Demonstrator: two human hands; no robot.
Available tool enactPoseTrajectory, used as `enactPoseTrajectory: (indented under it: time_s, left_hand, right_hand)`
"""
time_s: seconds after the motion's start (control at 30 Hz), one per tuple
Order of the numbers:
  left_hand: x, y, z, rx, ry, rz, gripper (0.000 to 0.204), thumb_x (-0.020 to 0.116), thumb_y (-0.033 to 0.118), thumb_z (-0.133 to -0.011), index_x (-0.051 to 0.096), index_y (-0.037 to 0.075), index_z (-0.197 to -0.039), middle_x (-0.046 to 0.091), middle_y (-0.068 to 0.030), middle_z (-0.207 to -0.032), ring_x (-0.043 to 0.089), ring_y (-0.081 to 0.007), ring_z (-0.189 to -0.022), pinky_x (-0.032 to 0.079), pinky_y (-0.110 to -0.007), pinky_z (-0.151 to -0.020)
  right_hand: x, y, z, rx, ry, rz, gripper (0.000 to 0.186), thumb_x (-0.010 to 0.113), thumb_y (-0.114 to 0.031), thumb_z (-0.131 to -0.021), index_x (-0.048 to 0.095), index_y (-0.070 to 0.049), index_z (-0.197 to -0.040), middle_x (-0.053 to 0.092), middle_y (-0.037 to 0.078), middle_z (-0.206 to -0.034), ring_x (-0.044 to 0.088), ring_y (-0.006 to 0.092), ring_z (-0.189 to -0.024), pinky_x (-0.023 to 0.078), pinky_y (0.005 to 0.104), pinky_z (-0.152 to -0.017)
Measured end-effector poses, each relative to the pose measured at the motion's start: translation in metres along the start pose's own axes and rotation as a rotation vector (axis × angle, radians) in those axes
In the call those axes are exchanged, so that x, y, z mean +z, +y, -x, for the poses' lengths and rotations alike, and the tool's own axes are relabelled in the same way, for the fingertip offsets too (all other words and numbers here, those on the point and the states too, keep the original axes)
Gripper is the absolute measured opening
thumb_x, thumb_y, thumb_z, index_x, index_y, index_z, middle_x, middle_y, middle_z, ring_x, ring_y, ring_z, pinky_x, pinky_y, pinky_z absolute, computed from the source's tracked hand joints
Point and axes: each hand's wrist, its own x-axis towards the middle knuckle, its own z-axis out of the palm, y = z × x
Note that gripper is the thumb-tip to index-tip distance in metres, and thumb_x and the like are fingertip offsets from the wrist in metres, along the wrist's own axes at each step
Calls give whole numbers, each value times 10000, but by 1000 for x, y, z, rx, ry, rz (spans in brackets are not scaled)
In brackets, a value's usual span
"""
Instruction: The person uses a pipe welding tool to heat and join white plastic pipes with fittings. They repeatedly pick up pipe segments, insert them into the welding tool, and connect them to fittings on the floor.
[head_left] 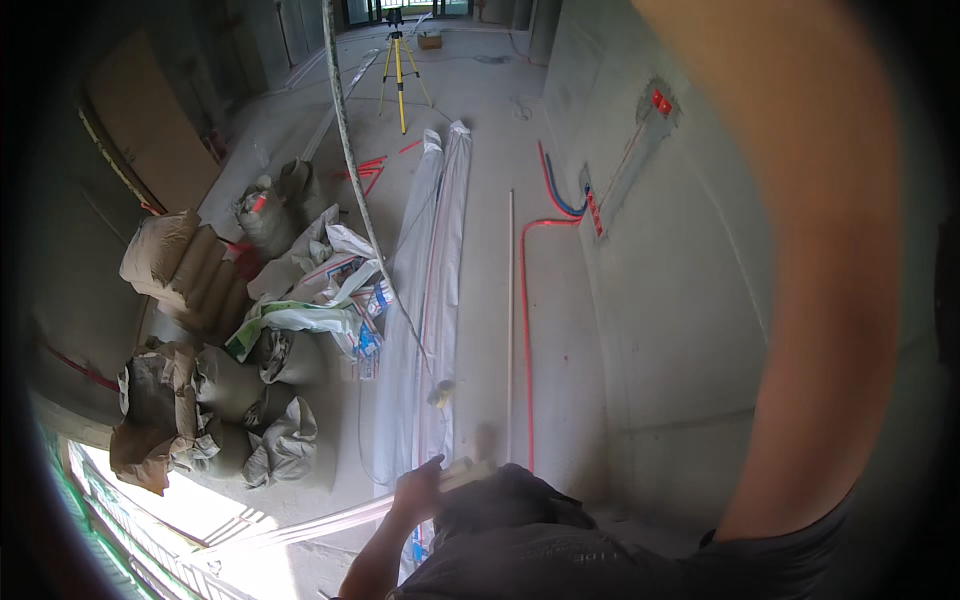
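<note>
My left hand is closed round a long white plastic pipe near its right end, low in the view in front of my chest. The pipe runs from the hand down to the left, blurred, and a pale fitting sits on its end just right of the fingers. My right forearm rises along the right side and leaves the top of the picture, so that hand is hidden. A thin pale cord hangs from above and ends a little above my left hand.
Plastic-wrapped bundles of white pipes lie on the concrete floor, with a single white pipe and a red conduit beside them. Filled sacks pile up at the left. A yellow tripod stands far back. A grey wall with red boxes is right.
</note>
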Motion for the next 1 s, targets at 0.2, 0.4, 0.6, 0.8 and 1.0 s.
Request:
enactPoseTrajectory:
  time_s: [0.2,0.4,0.6,0.8,1.0]
  left_hand:
    - [-70,43,-141,-110,67,-32,753,750,177,-841,517,21,-1540,765,-218,-1181,739,-420,-1082,580,-515,-956]
    - [-95,19,-287,-217,199,-38,739,731,138,-729,630,57,-1456,786,-231,-1120,754,-430,-1048,602,-517,-956]
    - [-127,-13,-436,-327,205,-87,254,740,188,-781,727,70,-1007,779,-202,-975,756,-435,-936,593,-537,-871]
    - [-176,0,-531,-357,297,-109,241,740,133,-754,717,56,-981,763,-238,-907,741,-474,-876,586,-574,-819]
    - [-175,29,-621,-380,401,-161,158,758,102,-778,636,68,-871,726,-222,-798,716,-489,-785,561,-608,-721]
  right_hand:
    - [-84,52,-166,-64,-389,-46,120,657,14,-831,559,-54,-819,571,99,-681,587,275,-599,526,459,-601]
    - [-221,197,-275,-102,-157,11,110,724,-8,-820,619,10,-846,621,100,-746,643,237,-630,541,429,-580]
    - [-322,369,-400,-46,34,72,140,676,-23,-831,562,-26,-911,581,55,-724,575,164,-548,472,360,-486]
    - [-432,503,-466,22,133,279,162,650,-87,-871,578,13,-977,652,79,-756,646,192,-587,520,378,-558]
    - [-547,617,-509,115,182,529,298,690,-143,-857,641,9,-1108,740,206,-879,737,394,-835,564,489,-770]
